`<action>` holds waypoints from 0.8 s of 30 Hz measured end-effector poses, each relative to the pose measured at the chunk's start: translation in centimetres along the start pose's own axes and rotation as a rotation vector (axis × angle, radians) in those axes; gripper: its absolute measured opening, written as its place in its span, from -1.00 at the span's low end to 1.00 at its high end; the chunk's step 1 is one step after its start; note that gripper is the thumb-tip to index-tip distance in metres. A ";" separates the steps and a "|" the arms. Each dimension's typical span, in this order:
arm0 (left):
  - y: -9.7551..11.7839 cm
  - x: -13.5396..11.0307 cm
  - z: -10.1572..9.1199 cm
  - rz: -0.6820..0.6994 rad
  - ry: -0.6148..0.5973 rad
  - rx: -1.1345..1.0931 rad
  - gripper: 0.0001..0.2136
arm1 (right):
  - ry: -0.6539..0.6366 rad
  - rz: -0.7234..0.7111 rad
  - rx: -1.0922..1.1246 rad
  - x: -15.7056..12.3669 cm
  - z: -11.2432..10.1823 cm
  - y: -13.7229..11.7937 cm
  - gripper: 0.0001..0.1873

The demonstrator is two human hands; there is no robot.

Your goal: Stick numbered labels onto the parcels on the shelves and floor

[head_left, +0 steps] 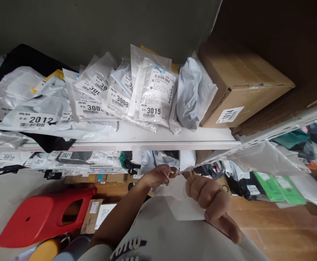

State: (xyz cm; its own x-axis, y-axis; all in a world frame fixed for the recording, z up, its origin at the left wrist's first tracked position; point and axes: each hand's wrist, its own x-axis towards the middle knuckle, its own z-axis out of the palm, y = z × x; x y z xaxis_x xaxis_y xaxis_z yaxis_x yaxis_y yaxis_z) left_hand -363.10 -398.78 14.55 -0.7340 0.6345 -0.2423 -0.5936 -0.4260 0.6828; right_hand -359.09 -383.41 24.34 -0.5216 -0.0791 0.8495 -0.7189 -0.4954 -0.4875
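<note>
Light shirt cloth (169, 235) with dark, cut-off lettering fills the bottom of my view. Just beyond it, a thin white sheet (187, 208) hangs between my hands; whether it is paper or a flat bag I cannot tell. The fingers of my right hand (209, 197) are curled over its right edge. My left hand (158, 175) has its fingertips bent close together by the upper left corner, seemingly pinching it, though the contact is too small to make out. What shows of the sheet slants from those fingertips down toward my right fist, so neither hand is clearly nearer; its back and true long axis are hidden.

Farther off, a white shelf (136, 145) carries bagged parcels (117, 99), with a cardboard box (242, 87) marked 1014 at their right. Parcels underneath (102, 157) are partly covered, several labels blurred. Lower left, a red stool (36, 217) shows.
</note>
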 end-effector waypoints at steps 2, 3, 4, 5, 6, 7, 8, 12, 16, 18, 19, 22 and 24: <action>0.8 -0.1 -0.5 -0.031 -0.059 0.012 -0.66 | 0.041 0.005 -0.041 -0.3 -0.5 -0.2 -0.45; 1.2 -0.3 -0.7 -0.051 -0.086 0.022 -0.61 | 0.054 0.015 -0.062 -0.4 -0.8 -0.2 -0.43; 1.6 -0.4 -0.9 -0.064 -0.105 0.035 -0.48 | 0.063 0.024 -0.077 -0.4 -1.0 -0.3 -0.41; 2.0 -0.5 -1.0 -0.074 -0.119 0.051 -0.32 | 0.067 0.032 -0.082 -0.4 -1.3 -0.4 -0.40; 2.4 -0.7 -1.1 -0.076 -0.129 0.064 -0.17 | 0.070 0.036 -0.078 -0.3 -1.5 -0.4 -0.40; 2.6 -0.8 -1.1 -0.072 -0.136 0.073 -0.07 | 0.073 0.037 -0.066 -0.2 -1.7 -0.4 -0.42; 2.7 -0.8 -1.1 -0.061 -0.139 0.080 -0.04 | 0.072 0.032 -0.048 -0.1 -1.7 -0.4 -0.45; 1.9 0.1 -1.3 -0.014 -0.104 0.154 -0.13 | 0.066 0.064 -0.028 0.3 -1.1 -0.8 -0.57; 1.9 0.7 -1.5 0.068 -0.064 0.399 -0.12 | 0.269 0.303 -0.168 0.8 0.3 -1.4 -0.71; 2.8 -0.2 -1.0 0.203 0.081 0.570 -0.34 | 0.358 0.452 -0.266 1.1 0.6 -1.4 -0.78; 3.5 -1.0 -0.4 0.292 0.207 0.661 -0.50 | 0.407 0.518 -0.308 1.2 0.7 -1.3 -0.80; 5.0 -3.8 2.2 0.464 0.434 0.898 -0.79 | 0.563 0.595 -0.340 1.5 0.6 -0.4 -0.77; 5.1 -5.1 4.4 0.429 0.302 0.978 -0.81 | 0.665 0.561 -0.318 1.6 0.5 0.3 -0.71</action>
State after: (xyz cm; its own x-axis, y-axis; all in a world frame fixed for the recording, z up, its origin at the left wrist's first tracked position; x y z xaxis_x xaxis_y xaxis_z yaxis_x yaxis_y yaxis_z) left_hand -360.95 -401.39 22.29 -0.9456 0.3158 0.0777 0.1478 0.2045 0.9677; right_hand -359.95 -384.17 25.67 -0.9172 0.3255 0.2299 -0.3222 -0.2662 -0.9085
